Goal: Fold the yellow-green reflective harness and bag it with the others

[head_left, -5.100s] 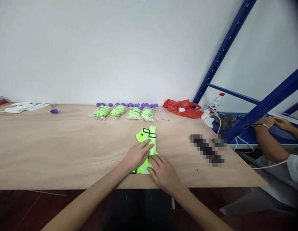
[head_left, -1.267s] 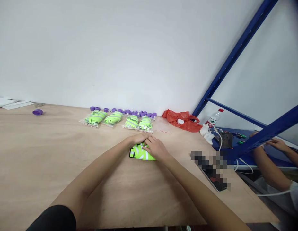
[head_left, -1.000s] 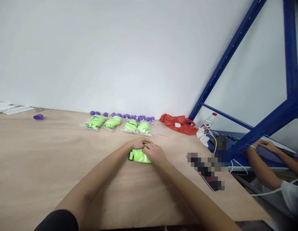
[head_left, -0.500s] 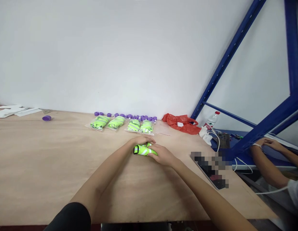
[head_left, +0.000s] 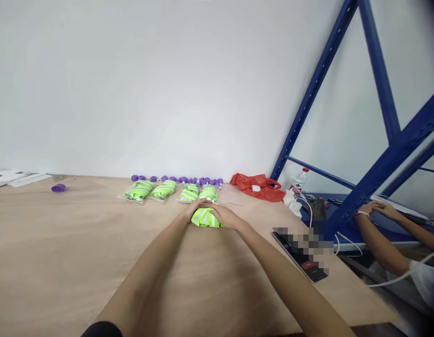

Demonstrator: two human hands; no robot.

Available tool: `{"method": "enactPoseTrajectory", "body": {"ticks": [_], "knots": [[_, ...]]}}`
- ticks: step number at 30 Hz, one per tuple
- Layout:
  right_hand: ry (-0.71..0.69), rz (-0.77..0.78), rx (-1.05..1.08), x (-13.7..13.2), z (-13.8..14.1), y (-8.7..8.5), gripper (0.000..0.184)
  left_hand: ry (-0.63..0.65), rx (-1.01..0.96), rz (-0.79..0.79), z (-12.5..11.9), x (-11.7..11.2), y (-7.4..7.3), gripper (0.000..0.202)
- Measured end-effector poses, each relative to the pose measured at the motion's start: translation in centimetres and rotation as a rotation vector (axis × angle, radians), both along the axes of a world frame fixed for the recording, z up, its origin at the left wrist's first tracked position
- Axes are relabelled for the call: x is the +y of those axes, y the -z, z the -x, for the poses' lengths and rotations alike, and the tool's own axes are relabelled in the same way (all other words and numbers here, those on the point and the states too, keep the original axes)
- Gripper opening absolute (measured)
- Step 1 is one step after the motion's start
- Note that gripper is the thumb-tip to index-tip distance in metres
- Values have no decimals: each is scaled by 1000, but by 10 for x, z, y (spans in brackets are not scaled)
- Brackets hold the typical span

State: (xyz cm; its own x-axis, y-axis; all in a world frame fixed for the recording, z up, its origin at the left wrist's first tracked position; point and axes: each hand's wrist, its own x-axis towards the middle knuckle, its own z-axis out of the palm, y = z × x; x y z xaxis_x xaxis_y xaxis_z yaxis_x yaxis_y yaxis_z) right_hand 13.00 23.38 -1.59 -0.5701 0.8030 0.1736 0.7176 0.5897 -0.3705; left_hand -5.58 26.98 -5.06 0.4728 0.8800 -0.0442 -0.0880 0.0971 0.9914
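A bundle of neon yellow-green reflective strap point(head_left: 204, 219) with silvery stripes lies folded on the tabletop between my hands. My left hand point(head_left: 197, 206) curves over its far left side. From the right, my right hand point(head_left: 227, 216) closes around it, with the thumb on top. The fingers of both hands meet behind the bundle, and some fingertips are hidden. Just beyond stand several clear bags of the same strap, among them a bag at the left point(head_left: 140, 190) and a bag directly behind my hands point(head_left: 207, 192).
Purple rolls point(head_left: 184, 179) line the wall, and a purple cup-like piece point(head_left: 58, 187) lies left. Rightward are a red plastic bag point(head_left: 256, 183), a phone point(head_left: 297, 257), a bottle point(head_left: 300, 179) and a blue metal frame point(head_left: 364, 175). Another person's hands point(head_left: 376, 208) rest beyond the frame.
The bundle has turned in my hands: the black-edged end no longer shows, and striped folds face me. My hands have drawn together over it. The view has shifted slightly.
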Motion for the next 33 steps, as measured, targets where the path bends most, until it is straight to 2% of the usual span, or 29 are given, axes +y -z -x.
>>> {"method": "enactPoseTrajectory", "body": {"ticks": [4, 7, 9, 11, 13, 16, 21, 26, 30, 33], "knots": [[52, -72, 10, 6, 9, 14, 31, -113, 78, -199, 3, -6, -2, 51], [86, -107, 50, 8, 13, 23, 30, -137, 185, -357, 9, -21, -5, 48], [106, -118, 85, 9, 14, 29, 28, -102, 356, -573, 14, -33, -7, 59], [123, -122, 122, 11, 14, 34, 25, -36, 581, -808, 19, -44, -6, 80], [137, -122, 161, 13, 14, 39, 25, 19, 756, -931, 22, -51, -3, 97], [148, -119, 223, 13, 14, 43, 26, 13, 873, -975, 22, -52, 5, 92], [151, -90, 323, 3, 6, 47, 29, -82, 872, -1015, 19, -49, 17, 75], [48, 48, 447, -11, -13, 48, 49, -113, 802, -991, 20, -51, 18, 70], [11, 63, 410, -16, -19, 47, 77, -110, 761, -949, 22, -53, 15, 68], [-13, 55, 402, -19, -17, 46, 82, -119, 698, -895, 24, -53, 11, 71]]}}
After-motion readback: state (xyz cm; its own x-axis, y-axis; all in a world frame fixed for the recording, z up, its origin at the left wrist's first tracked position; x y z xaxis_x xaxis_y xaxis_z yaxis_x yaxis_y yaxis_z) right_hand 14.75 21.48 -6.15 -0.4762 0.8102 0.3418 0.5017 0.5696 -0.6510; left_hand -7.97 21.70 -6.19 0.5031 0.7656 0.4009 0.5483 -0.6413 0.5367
